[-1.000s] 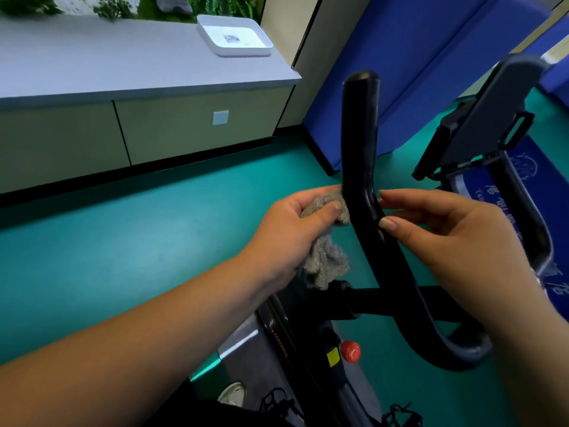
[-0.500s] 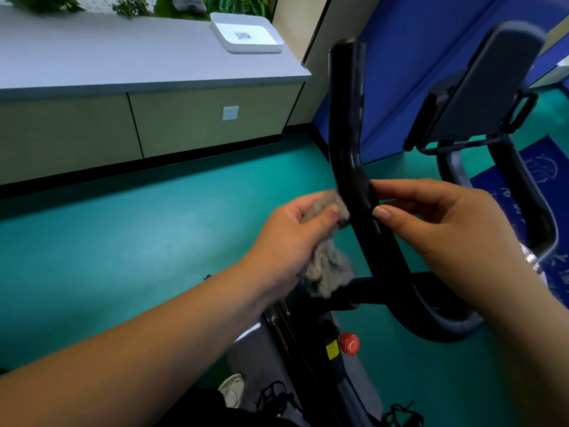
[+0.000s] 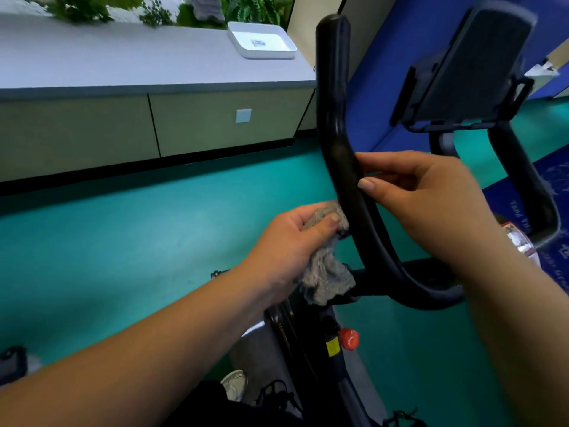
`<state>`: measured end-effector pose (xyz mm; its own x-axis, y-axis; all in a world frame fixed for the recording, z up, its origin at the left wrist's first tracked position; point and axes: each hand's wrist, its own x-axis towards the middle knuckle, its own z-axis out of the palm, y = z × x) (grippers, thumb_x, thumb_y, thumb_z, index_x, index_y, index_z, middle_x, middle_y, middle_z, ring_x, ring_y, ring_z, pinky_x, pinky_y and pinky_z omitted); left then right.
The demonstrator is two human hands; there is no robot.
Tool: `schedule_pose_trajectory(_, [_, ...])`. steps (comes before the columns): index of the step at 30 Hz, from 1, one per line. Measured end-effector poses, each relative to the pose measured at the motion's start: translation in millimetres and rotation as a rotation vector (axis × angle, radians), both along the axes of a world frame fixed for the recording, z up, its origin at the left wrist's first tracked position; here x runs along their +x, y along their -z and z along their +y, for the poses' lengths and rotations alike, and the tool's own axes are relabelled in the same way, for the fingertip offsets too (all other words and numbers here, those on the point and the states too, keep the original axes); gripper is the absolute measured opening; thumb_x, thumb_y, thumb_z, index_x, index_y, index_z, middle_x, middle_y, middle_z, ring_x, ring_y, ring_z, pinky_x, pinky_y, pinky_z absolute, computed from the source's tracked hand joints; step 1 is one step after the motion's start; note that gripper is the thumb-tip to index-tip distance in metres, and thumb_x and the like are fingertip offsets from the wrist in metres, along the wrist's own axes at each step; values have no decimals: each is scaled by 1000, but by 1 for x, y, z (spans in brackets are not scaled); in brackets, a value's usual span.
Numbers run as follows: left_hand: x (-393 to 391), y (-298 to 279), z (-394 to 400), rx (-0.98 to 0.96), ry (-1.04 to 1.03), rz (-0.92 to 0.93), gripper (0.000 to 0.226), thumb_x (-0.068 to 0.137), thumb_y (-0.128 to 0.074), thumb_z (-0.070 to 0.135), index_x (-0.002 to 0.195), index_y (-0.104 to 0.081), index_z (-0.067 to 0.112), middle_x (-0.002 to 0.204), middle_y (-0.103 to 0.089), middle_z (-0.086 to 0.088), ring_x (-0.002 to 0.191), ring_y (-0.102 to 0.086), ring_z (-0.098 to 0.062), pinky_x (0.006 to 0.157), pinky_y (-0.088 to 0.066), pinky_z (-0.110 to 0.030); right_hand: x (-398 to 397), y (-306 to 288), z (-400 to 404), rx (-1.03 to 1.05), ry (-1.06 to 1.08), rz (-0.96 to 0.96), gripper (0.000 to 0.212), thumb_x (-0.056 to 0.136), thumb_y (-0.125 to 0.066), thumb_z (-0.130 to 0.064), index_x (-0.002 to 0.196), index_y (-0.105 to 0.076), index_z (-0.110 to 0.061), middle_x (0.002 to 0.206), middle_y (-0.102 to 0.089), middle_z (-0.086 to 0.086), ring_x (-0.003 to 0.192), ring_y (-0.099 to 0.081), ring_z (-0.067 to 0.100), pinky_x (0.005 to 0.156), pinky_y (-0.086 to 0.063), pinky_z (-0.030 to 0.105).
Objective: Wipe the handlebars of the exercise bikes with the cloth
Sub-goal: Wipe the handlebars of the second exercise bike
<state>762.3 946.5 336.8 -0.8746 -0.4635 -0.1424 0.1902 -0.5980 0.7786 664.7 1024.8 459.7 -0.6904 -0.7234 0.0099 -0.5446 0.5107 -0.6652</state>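
Wiping spot: we see the cloth [image 3: 323, 260] pressed against the left side of the black handlebar [image 3: 345, 167], low on its upright bar, just above the bend.
Left hand: our left hand [image 3: 286, 245] grips the grey cloth, thumb on top and fingers curled under it; a loose fold hangs down below the palm.
Right hand: our right hand [image 3: 431, 201] pinches the same bar from the right side, a little higher than the cloth, with the thumb in front and the fingers curled behind.
Handlebar shape: we see the bar rise to a rounded end, while its lower part curves right into a loop.
Bike parts: we note a dark tablet holder [image 3: 468, 63] at upper right and a red knob [image 3: 349, 338] on the frame below.
Surroundings: we see a white tray [image 3: 289, 41] on the grey counter [image 3: 123, 66], above a teal floor [image 3: 123, 241].
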Motion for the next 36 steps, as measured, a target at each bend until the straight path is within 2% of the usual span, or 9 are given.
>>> schedule_pose_trajectory(5, [-14,-12,-28,20,-138,10,31,93,-50,5,122,-57,-7,114,-63,-22,98,-61,-21,85,-50,-25,1,-2,2,19,-25,-1,31,85,-69,-14,112,-70,-30,94,-72,-15,88,-66,-7,85,-52,13])
schedule_pose_trajectory(10, [-3,-3,0,74,35,18,37,93,-50,13,123,-55,-9,120,-61,-26,103,-59,-27,87,-49,-30,3,1,3,0,27,8,31,84,-71,-13,113,-71,-26,96,-73,-13,88,-66,-7,88,-52,16])
schedule_pose_trajectory(12, [1,-2,1,81,85,15,36,90,-51,13,119,-58,-7,113,-65,-22,98,-62,-25,84,-51,-31,3,1,1,2,40,6,31,84,-71,-13,112,-71,-25,96,-73,-12,87,-66,-7,87,-51,16])
schedule_pose_trajectory(19, [-12,-14,-20,97,-23,0,23,95,-46,10,108,-61,-2,86,-70,-5,71,-64,-7,62,-48,-16,4,9,4,-64,69,-35,29,85,-70,-12,110,-70,-28,93,-72,-15,88,-66,-6,90,-53,23])
schedule_pose_trajectory(23, [11,-12,6,-45,65,-118,29,89,-55,14,113,-65,2,102,-71,-10,85,-65,-13,70,-49,-20,-3,11,10,-94,10,-74,29,85,-69,-8,108,-72,-25,95,-72,-12,90,-67,-3,90,-53,21])
schedule_pose_trajectory(27, [0,-33,-6,-95,-238,-206,22,91,-57,11,109,-69,9,94,-72,-4,78,-65,-13,67,-50,-25,-20,2,21,-130,-51,-34,27,85,-69,-9,100,-71,-31,92,-71,-14,87,-66,-3,83,-51,16])
schedule_pose_trajectory(31, [7,-41,23,-434,-503,-343,28,86,-66,14,111,-70,28,84,-73,1,66,-69,-33,54,-57,-40,-45,-6,44,-153,-82,73,26,84,-71,-18,93,-68,-42,92,-69,-12,87,-65,2,79,-49,15])
schedule_pose_trajectory(33, [16,-39,40,-699,-590,-343,36,81,-68,22,113,-67,37,95,-67,13,76,-68,-27,67,-57,-49,-59,-6,57,-145,-82,138,26,82,-72,-23,91,-66,-46,98,-65,-8,87,-64,9,78,-49,17])
schedule_pose_trajectory(36, [16,-43,35,-1057,-657,-280,39,80,-68,25,120,-66,23,104,-57,13,90,-59,-14,85,-53,-37,-78,-5,70,-102,-127,224,31,81,-74,-24,94,-63,-50,110,-57,-7,95,-61,11,85,-50,19])
